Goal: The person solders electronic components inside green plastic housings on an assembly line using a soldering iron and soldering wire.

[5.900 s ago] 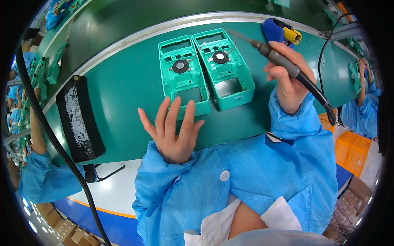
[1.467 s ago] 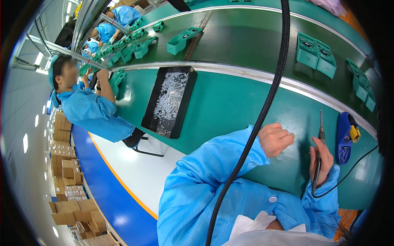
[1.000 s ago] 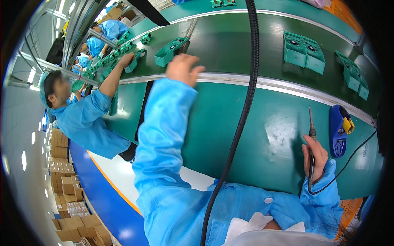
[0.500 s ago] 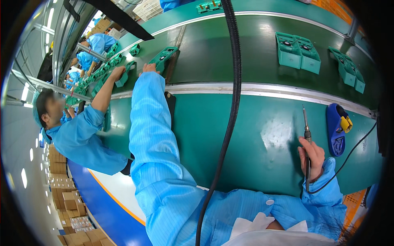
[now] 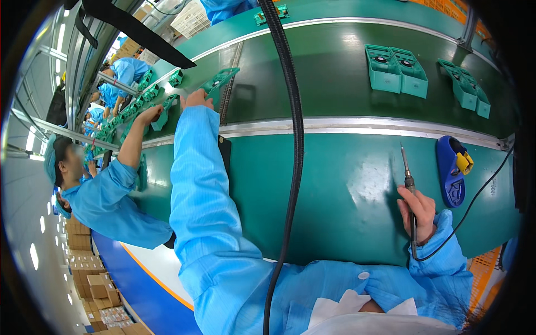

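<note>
My left hand point(image 5: 199, 99) reaches far across to the dark green belt, its fingers closed on the near end of a green plastic housing point(image 5: 223, 79). The housing is tilted up off the belt, with a shadow beside it. My right hand point(image 5: 420, 212) is closed around the handle of a soldering iron point(image 5: 410, 181), tip pointing up and away, above the green worktop point(image 5: 346, 223). Right of it lies a blue holder point(image 5: 446, 167) with a yellow insert.
Paired green housings point(image 5: 385, 75) and another pair point(image 5: 468, 92) rest on the belt at right. A co-worker point(image 5: 111, 195) at left reaches to another housing point(image 5: 164, 116). A thick black cable point(image 5: 296, 139) hangs across the middle. The metal rail point(image 5: 357, 125) edges the belt.
My left hand has lifted and tilted the green housing off the belt. The right hand still grips the soldering iron. The whole view has shifted slightly.
</note>
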Available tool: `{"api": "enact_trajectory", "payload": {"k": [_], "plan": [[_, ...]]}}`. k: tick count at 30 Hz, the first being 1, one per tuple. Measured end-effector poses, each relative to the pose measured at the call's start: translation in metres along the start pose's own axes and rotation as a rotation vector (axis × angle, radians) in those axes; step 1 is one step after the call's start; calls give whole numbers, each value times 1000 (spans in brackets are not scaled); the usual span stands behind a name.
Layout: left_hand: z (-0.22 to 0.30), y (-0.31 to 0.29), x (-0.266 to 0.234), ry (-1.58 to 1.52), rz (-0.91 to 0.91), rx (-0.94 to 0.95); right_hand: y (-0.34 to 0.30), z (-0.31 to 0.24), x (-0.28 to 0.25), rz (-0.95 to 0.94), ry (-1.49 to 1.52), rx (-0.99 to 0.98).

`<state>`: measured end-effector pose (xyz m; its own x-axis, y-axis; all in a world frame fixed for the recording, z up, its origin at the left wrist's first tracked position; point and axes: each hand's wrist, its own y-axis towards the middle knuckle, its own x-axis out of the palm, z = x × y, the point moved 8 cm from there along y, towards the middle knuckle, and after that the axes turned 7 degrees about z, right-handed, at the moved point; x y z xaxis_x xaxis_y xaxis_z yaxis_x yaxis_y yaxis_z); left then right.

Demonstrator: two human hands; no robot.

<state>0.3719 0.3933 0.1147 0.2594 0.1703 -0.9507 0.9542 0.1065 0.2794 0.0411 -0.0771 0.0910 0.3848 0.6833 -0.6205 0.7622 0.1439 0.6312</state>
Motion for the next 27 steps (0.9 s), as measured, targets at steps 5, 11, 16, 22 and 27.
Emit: {"api": "enact_trajectory", "payload": {"k": [5,11,16,22,27], "plan": [[72,-99,-93,-300,399,384,-2,3,-1,6,3,56],[151,-237,-146,-602,353,536,-2,0,-7,49,53,125],[187,-314,-146,-691,311,546,-5,6,-13,89,84,227],[219,-350,-142,-781,314,535,3,-1,-24,112,139,302],[243,-369,-128,-734,253,604,7,-14,-35,108,149,280]]}}
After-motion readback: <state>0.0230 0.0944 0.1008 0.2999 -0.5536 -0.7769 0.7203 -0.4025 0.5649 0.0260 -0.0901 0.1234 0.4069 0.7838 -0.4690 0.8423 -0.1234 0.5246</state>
